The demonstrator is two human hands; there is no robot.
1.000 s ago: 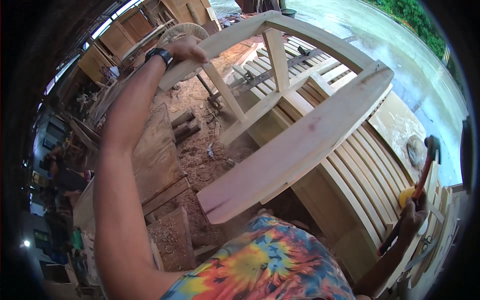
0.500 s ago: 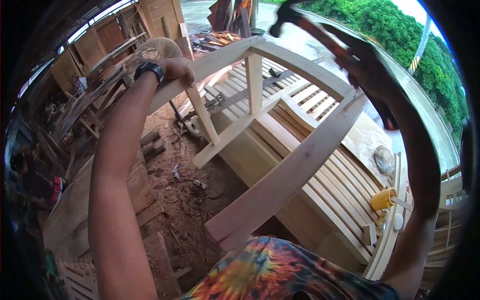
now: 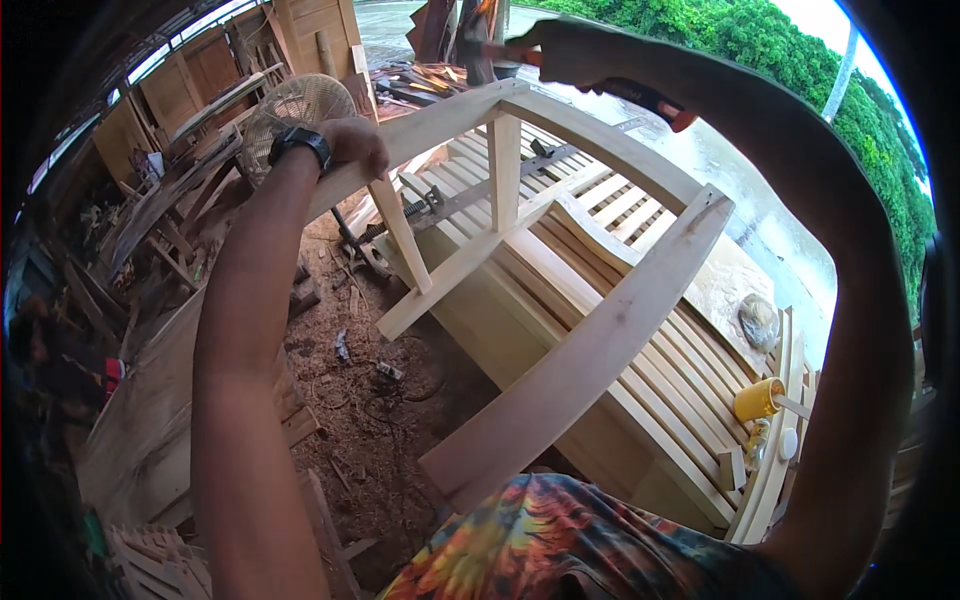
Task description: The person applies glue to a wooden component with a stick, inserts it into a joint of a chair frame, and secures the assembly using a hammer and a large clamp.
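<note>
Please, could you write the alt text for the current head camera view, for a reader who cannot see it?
A person's right hand holds up a hammer, while the left hand grips a wooden frame. Pale wooden slats and a yellow cup show beyond the frame.

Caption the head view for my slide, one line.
Left hand grips a pale wooden frame while the right hand holds a hammer, its head blurred, with slatted woodwork beyond.
</note>
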